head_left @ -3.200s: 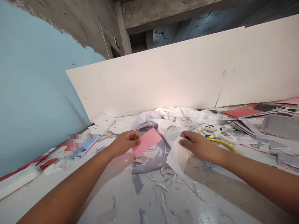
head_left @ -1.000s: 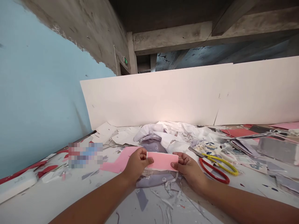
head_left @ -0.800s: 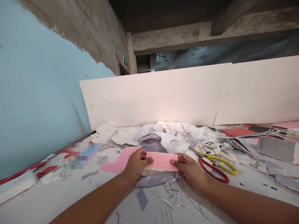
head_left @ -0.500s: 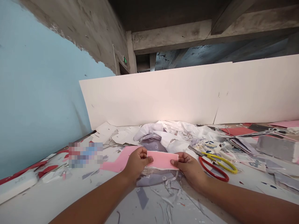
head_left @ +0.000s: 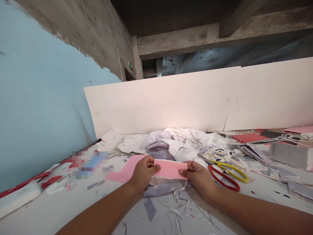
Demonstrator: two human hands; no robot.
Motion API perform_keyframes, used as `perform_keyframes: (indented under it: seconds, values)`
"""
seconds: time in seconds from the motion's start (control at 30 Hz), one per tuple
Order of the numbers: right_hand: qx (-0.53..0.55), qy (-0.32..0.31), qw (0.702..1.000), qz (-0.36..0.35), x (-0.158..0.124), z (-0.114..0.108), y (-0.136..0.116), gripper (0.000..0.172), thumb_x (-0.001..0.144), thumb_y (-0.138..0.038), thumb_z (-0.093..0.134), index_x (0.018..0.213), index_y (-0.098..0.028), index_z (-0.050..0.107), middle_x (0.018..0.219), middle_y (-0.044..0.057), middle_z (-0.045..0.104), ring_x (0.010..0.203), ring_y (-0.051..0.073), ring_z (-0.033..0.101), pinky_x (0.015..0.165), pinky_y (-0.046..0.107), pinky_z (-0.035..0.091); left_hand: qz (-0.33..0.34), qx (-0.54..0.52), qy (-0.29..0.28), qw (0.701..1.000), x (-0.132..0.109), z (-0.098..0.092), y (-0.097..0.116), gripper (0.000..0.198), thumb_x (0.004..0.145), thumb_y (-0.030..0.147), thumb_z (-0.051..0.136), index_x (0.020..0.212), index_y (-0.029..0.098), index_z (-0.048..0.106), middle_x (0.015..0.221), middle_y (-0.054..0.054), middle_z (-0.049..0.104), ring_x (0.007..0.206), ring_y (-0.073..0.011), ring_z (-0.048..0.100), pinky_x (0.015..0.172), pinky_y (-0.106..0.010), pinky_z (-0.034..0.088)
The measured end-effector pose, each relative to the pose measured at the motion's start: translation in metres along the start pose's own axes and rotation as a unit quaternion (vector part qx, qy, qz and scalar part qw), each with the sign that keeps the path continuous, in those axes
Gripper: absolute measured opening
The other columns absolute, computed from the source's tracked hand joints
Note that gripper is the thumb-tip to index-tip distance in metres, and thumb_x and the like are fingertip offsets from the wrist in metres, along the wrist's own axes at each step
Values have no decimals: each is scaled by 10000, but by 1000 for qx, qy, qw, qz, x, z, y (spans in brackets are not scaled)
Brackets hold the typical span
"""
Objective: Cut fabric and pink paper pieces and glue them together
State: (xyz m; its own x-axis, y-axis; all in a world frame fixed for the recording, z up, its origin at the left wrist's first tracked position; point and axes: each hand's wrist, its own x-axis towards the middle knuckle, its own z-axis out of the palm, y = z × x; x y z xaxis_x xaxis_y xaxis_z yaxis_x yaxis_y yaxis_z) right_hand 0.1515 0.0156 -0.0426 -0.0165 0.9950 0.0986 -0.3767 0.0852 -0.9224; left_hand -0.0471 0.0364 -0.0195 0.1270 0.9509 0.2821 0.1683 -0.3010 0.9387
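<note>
Between my two hands a small pink rectangular piece with white edges (head_left: 170,169) is held out flat above the table. My left hand (head_left: 144,171) pinches its left end, thumb on top. At the right end, my right hand (head_left: 197,174) grips it the same way, fingers curled behind. Behind and below it lies crumpled grey-lilac flowered fabric (head_left: 160,190). A larger pink sheet (head_left: 124,169) rests beside my left hand. Scissors with one red and one yellow handle (head_left: 228,174) lie just right of my right hand.
White fabric (head_left: 188,140) is heaped against an upright white board (head_left: 156,104). Patterned and grey scraps (head_left: 288,155) spread on the right. Thin offcuts litter the table (head_left: 137,218) in front. A long white object (head_left: 21,197) and red scraps (head_left: 51,181) lie at the left.
Both hands keep the same hold on the pink piece. The view has shifted very slightly; nothing was picked up or let go.
</note>
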Motion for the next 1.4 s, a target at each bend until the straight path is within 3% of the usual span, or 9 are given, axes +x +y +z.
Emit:
perform_keyframes:
  seconds: [0.37, 0.6, 0.73, 0.93, 1.1, 1.3, 1.4]
  values:
    - [-13, 14, 1000, -6, -3, 1, 0, 246, 527, -205, 748, 697, -160, 577, 577, -8, 632, 517, 132, 583, 482, 228, 442, 10, 0, 6, 1000, -1, 1, 2, 394, 579, 426, 657, 550, 173, 357, 485, 82, 282, 457, -49, 276, 444, -193, 221]
    - [-21, 22, 999, -22, -3, 0, -1, 294, 472, -208, 770, 671, -155, 561, 572, -19, 621, 522, 114, 568, 514, 221, 438, -49, -14, -115, 992, -3, -7, 1, 328, 610, 396, 645, 783, 179, 470, 553, 80, 381, 453, -53, 402, 455, -197, 331]
    - [-33, 31, 998, -31, -7, 3, -5, 303, 470, -213, 770, 670, -158, 550, 537, -38, 590, 489, 93, 534, 486, 206, 410, -62, 4, -149, 987, -3, -11, 3, 300, 607, 343, 649, 751, 184, 438, 525, 78, 419, 443, -57, 414, 448, -193, 330]
    - [-60, 34, 996, -50, -9, 5, -9, 311, 461, -257, 769, 659, -166, 546, 520, -43, 564, 471, 99, 516, 471, 220, 395, -16, 5, -116, 993, -1, -9, 5, 253, 612, 337, 633, 682, 176, 451, 525, 59, 466, 455, -68, 430, 461, -200, 353]
    - [-98, 31, 993, -60, -6, 3, -18, 256, 489, -247, 743, 607, -181, 525, 510, -57, 540, 469, 96, 512, 471, 220, 393, -17, -22, -90, 996, -1, -7, 4, 243, 583, 318, 648, 676, 174, 476, 511, 68, 454, 449, -62, 412, 457, -203, 385]
    - [-167, 84, 977, -99, 10, -17, -38, 246, 586, -231, 634, 792, -198, 504, 744, 0, 598, 713, 152, 591, 612, 266, 468, -10, -69, 30, 997, 6, -15, 6, 254, 539, 290, 673, 644, 160, 482, 500, 61, 468, 455, -60, 425, 472, -208, 406]
    - [-225, 131, 956, -137, 22, -33, -38, 230, 614, -233, 579, 813, -204, 470, 758, -2, 558, 701, 146, 561, 620, 276, 456, -4, -79, 79, 994, 10, -23, 9, 268, 547, 299, 674, 684, 163, 488, 505, 65, 471, 476, -68, 454, 497, -212, 421]
